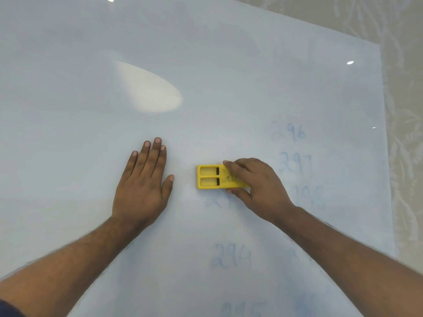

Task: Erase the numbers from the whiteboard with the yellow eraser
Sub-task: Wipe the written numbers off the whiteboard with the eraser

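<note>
Whiteboard (206,65) lies flat, glossy, fills most of view; patterned beige surface (405,110) shows past its edge at 3 o'clock and 1 o'clock. Yellow eraser (209,177) lies on the board just right of centre, right hand (258,186) gripping its end. Left hand (143,181) flat on board at 9 o'clock of eraser, fingers straight. Faint blue numbers on board: 296 (289,133), 297 (296,164) at 3 o'clock, 294 (231,255) at 6 o'clock, smeared ones elsewhere.

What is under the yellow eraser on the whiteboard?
The yellow eraser, held by the right hand, lies flat on the whiteboard. A smeared blue number shows just below it. Anything directly underneath is hidden.
</note>
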### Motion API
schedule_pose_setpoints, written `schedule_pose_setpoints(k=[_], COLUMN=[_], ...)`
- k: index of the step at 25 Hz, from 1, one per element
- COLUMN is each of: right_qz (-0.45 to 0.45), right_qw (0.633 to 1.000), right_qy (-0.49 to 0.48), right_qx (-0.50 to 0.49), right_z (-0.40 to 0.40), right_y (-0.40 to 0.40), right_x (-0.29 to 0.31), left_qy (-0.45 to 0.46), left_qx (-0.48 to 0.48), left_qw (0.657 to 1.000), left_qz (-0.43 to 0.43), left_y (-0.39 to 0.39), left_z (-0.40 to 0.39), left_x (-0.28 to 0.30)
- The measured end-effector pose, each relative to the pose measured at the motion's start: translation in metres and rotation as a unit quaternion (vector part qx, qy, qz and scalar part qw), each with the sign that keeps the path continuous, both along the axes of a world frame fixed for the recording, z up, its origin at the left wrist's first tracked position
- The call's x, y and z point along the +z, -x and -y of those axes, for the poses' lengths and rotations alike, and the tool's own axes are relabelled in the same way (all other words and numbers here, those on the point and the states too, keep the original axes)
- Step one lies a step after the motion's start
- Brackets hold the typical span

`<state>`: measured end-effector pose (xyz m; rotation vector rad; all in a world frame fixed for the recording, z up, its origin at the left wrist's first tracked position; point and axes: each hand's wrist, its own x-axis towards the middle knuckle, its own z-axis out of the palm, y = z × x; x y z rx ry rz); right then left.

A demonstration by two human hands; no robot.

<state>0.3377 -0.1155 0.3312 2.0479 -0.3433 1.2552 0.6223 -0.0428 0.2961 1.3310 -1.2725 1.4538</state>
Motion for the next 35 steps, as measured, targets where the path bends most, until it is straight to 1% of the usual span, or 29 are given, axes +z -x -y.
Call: schedule_pose_setpoints(k=[2,4,8,11,13,16,19,21,24,28,29,31,35], right_qz=[-0.03,-0.035,0.073,0.104,0.08,0.015,-0.035,-0.054,-0.038,0.062,0.074,0.059,-0.022], right_qw=[1.0,0.999,0.996,0.991,0.993,0.997,0.998,0.998,0.999,0.996,0.995,0.996,0.998], right_qy=[0.003,0.001,-0.04,-0.047,-0.029,0.0,-0.003,-0.003,-0.002,-0.038,-0.038,-0.029,-0.013], right_qx=[0.003,0.006,0.03,0.066,0.079,0.072,0.053,0.035,0.021,0.042,0.053,0.065,0.055], right_z=[0.005,0.012,0.019,0.015,0.014,0.012,0.015,0.017,0.021,0.016,0.014,0.01,0.008], right_y=[0.015,0.03,0.024,0.001,-0.006,-0.005,0.01,0.025,0.035,0.012,0.005,-0.006,-0.003], right_x=[-0.008,-0.004,0.02,0.021,0.011,-0.017,-0.045,-0.051,-0.042,-0.027,-0.027,-0.034,-0.066], left_qy=[-0.004,-0.017,-0.022,-0.018,-0.015,-0.016,-0.022,-0.026,-0.025,-0.026,-0.028,-0.034,-0.038], left_qx=[0.003,0.008,0.02,0.019,0.012,0.004,0.004,0.001,0.0,0.001,0.001,0.0,-0.004], left_qw=[1.0,1.0,0.999,0.999,1.0,1.0,1.0,1.0,1.0,0.999,0.999,0.999,0.999], left_qz=[-0.004,0.014,0.032,0.025,0.018,0.005,-0.003,-0.008,-0.017,-0.021,-0.021,-0.02,-0.013], left_y=[0.003,0.008,0.015,0.016,0.019,0.021,0.022,0.023,0.027,0.028,0.028,0.028,0.029], left_z=[0.0,0.002,0.006,0.006,0.006,0.006,0.006,0.005,0.006,0.007,0.007,0.007,0.005], left_x=[-0.007,-0.018,-0.03,-0.031,-0.035,-0.041,-0.046,-0.051,-0.058,-0.063,-0.064,-0.067,-0.077])
